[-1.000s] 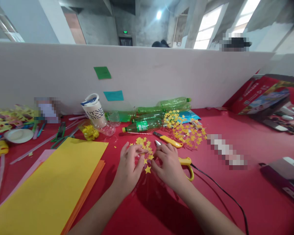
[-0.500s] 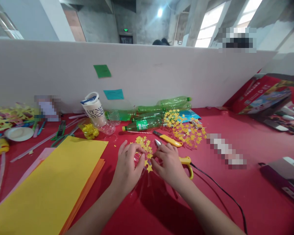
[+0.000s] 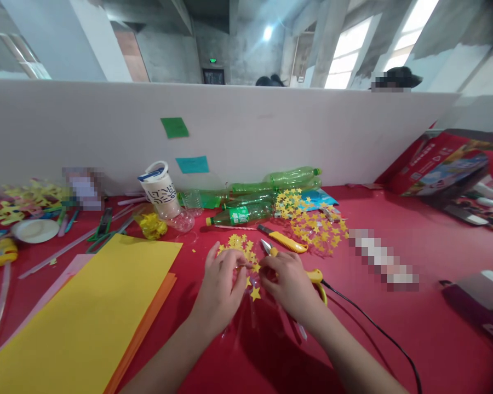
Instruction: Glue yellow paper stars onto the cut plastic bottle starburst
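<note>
A cluster of small yellow paper stars [image 3: 255,294] on clear strands lies between my hands on the red table. My left hand [image 3: 224,282] has its fingers bent at the left of the cluster, thumb and fingertips towards the stars. My right hand [image 3: 285,279] is pinched at the cluster's right side, close to one star; what its fingertips hold is too small to make out. Beyond my right hand lie scissors [image 3: 267,247] and a yellow box cutter [image 3: 287,241]. A yellow-handled tool [image 3: 314,276] with a black cord is partly hidden behind that hand.
Green plastic bottles [image 3: 240,215] and another star cluster [image 3: 316,230] lie at the back. On the left are yellow paper sheets [image 3: 86,306], a white cup [image 3: 160,190] and a white dish [image 3: 36,231]. A red bag [image 3: 439,158] stands at the back right, before a white partition [image 3: 230,131].
The whole view has shifted slightly, with the table lower in the picture. My fingertips have moved a little closer together over the stars.
</note>
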